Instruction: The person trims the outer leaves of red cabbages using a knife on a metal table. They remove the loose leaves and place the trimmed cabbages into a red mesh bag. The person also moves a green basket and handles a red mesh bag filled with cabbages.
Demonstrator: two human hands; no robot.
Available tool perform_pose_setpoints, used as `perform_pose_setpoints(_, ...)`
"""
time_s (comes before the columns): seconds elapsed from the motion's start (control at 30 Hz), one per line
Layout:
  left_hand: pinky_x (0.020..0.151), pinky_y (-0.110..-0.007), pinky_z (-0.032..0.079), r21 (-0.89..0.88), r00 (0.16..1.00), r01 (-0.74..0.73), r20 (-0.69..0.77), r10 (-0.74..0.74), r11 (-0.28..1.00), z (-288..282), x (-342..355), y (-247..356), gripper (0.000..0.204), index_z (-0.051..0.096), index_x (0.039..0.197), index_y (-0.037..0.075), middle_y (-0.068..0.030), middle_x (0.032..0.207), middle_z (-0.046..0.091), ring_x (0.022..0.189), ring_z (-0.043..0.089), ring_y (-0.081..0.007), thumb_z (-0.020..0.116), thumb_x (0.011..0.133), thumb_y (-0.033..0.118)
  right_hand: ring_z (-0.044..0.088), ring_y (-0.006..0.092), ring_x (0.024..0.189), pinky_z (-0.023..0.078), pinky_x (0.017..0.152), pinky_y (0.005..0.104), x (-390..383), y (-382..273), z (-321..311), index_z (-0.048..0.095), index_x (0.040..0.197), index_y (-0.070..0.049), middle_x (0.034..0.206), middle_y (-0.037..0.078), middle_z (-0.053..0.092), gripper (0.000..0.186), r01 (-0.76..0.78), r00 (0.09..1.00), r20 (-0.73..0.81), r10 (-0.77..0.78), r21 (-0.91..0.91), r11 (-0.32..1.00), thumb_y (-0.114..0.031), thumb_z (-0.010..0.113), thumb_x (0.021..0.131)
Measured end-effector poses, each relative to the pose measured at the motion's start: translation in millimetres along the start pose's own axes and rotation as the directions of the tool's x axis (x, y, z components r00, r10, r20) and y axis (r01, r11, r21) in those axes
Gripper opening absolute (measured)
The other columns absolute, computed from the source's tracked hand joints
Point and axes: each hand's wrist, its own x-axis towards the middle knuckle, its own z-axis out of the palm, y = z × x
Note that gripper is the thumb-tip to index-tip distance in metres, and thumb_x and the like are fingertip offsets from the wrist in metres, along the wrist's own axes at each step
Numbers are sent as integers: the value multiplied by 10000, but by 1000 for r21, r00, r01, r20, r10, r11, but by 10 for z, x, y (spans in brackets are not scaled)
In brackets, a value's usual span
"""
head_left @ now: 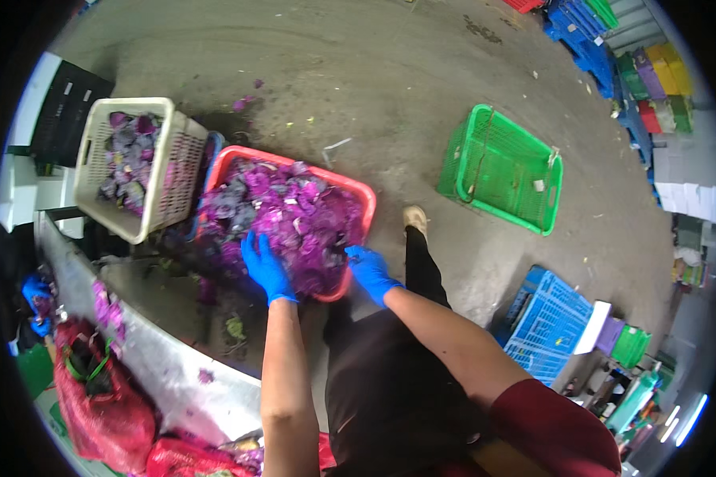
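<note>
My left hand (266,266), in a blue glove, has its fingers spread over shredded purple cabbage leaves (282,207) heaped in a red plastic basket (348,188). My right hand (367,270), also gloved in blue, has its fingers curled on the basket's right rim. Left of it stands a cream slotted basket (165,203) holding more purple and dark leaves. Along the lower left runs a metal table (175,362) with scattered leaf pieces and red mesh sacks (103,405).
A green basket (517,195) stands on the concrete floor (350,79), right of my foot. Blue crates (549,326) lie lower right; stacked crates (656,79) line the upper right. Another person's gloved hands (37,298) are at the far left.
</note>
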Motion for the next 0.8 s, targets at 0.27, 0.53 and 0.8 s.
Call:
perform_pose_setpoints(0.27,895,-383,471,-562,699,606,40,-714,563,963,-1149,-2508,394,627,1191,97,-69,1117,672,1009,624,-235,510,988,414,641,253,881,509,739,392,1933,2685,73,650,1089,-113,1029,120,667,346,-141,978,114,173,-245,959,-410,571,929)
perform_pose_setpoints(0.53,831,-393,533,-507,456,770,13,-890,387,1702,-2428,-2720,366,618,1232,87,-109,1106,682,973,669,-253,472,1008,336,543,216,1174,464,945,373,2629,2294,767,481,1366,-60,1307,69,557,692,-287,956,218,195,827,483,-582,545,918)
perform_pose_setpoints(0.8,1152,-427,259,223,929,344,62,-366,912,1545,-1936,-1850,556,397,1441,-21,-201,1480,412,1380,375,-322,588,940,128,597,225,1136,482,945,366,1671,2572,-300,468,1398,-59,1284,91,594,555,-647,750,237,618,453,613,-458,438,1014)
